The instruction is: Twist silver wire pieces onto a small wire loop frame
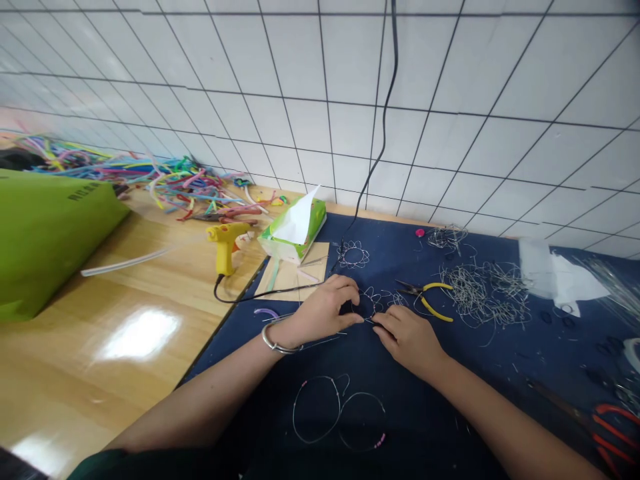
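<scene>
A small flower-shaped wire ring [371, 300] with looped petals lies between my two hands over the dark blue mat. My left hand [327, 308], with a silver bangle at its wrist, curls its fingers and thumb around the ring's left side. On the right, my right hand [411, 339] pinches the ring's lower right edge between thumb and fingers. The fingertips partly hide the wire. Just past my right hand is another looped wire piece [397, 298]. Yellow-handled pliers [436, 288] lie beyond it, jaws toward the left. A finished-looking wire flower ring [354, 255] rests farther back.
Tangled wire [483, 293] spreads at right, near red-handled scissors [613, 430]. Two joined wire hoops [316, 440] lie in front. At left are a yellow glue gun [226, 247], tissue pack [295, 227], green bag [55, 240] and colourful pipe cleaners [175, 183]. A black cable [384, 120] hangs down the tiled wall.
</scene>
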A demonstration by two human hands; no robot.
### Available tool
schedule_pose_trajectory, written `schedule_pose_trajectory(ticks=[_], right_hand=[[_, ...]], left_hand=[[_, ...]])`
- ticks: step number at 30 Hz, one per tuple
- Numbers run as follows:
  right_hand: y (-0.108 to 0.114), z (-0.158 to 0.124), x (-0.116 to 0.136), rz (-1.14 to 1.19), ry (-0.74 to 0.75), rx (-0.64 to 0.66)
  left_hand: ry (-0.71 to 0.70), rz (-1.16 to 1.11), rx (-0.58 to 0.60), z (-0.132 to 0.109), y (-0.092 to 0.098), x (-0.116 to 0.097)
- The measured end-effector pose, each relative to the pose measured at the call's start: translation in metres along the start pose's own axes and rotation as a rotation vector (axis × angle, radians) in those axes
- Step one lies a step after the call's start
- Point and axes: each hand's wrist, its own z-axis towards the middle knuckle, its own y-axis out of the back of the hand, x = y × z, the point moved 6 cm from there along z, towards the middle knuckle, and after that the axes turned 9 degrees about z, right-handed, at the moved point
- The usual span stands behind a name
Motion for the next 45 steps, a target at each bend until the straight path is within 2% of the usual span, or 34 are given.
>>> schedule_pose_trajectory(ticks=[7, 10, 16, 22, 29, 39, 45], right_hand=[[0.002, 0.001, -0.003, 0.018, 0.003, 0.014], [0.004, 0.002, -0.006, 0.019, 0.012, 0.033], [0.005, 0.002, -0.010, 0.035, 0.015, 0.033], [0.008, 0.004, -0.005, 0.010, -0.041, -0.051], [0.019, 0.012, 0.003, 0.002, -0.097, -0.148], [0.004, 0.022, 0.001, -0.117, -0.143, -0.022], [-0.003, 0.027, -0.006, -0.079, -0.222, 0.055]], left_hand=[[-0.013, 0.020, 0.056, -0.001, -0.006, -0.002], [-0.004, 0.015, 0.036, 0.000, -0.004, -0.001], [-0.095, 0.022, 0.060, 0.003, -0.006, -0.004], [-0.112, 0.097, 0.068, 0.003, -0.009, 0.000], [-0.139, 0.076, 0.085, 0.003, -0.010, 0.001], [-0.150, 0.080, 0.102, 0.001, -0.014, 0.002], [-0.162, 0.087, 0.079, 0.001, -0.016, 0.003]])
